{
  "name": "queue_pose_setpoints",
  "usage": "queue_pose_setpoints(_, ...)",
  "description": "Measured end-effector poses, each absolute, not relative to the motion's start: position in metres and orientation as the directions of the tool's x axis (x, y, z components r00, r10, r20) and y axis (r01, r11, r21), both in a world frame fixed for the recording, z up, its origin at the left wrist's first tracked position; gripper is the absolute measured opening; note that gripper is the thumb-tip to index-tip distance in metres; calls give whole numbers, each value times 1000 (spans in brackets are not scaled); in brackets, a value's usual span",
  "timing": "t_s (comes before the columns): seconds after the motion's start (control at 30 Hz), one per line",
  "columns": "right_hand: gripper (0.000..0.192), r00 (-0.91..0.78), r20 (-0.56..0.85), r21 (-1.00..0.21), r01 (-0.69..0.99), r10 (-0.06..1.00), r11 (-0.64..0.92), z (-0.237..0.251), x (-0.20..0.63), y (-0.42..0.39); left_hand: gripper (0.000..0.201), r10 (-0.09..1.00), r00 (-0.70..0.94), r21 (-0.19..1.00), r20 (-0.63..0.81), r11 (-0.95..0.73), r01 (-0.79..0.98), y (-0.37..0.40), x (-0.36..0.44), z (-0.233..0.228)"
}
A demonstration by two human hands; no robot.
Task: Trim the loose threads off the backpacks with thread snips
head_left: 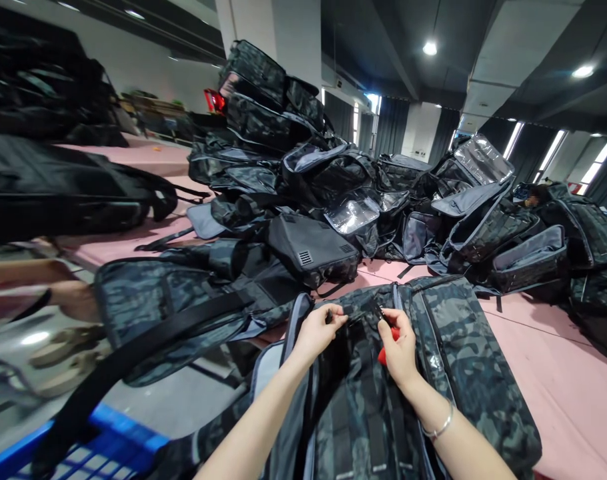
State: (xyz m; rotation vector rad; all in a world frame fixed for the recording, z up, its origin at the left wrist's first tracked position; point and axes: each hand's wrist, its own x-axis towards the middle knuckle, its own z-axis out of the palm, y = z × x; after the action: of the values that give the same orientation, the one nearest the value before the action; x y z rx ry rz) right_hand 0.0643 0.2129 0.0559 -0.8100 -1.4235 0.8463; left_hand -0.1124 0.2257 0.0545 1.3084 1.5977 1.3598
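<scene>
Pink-topped desk (548,360), crowded with bags, in a large workroom; recorded near to far.

Nearest: camouflage backpack (366,400) spread open beneath both forearms, long axis running away from the wearer, its camouflage side panel (473,347) folded out to the right.

Left hand (319,331): thumb and forefinger drawn together above the pack's far end; a small dark item shows at the curled fingers. Whether cloth or thread is pinched at the tips cannot be told.

Right hand (399,343): closed around a red-handled tool (382,357), type partly hidden by the fingers. Bracelet (441,423) on this wrist.

Key relation: tool's long axis slants away and slightly left, red end nearer the wearer, dark end over the far part of the pack. Left hand lies left of that dark end, near but apart; right hand is the closer to the folded-out panel.

Lower left: blue crate (128,433). Left of the pack: second camouflage bag (138,300), with a black strap (183,327).

Beyond: black bag (313,247) with vents, then heaped packs (263,117). Farthest: curtains (391,127), ceiling lamp (430,48).
</scene>
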Motion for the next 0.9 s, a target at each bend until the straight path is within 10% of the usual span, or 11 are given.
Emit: queue_pose_setpoints(0.9,24,-63,492,-869,29,868,494,54,62,211,33,921,-336,862,198,0,508,205,-118,66)
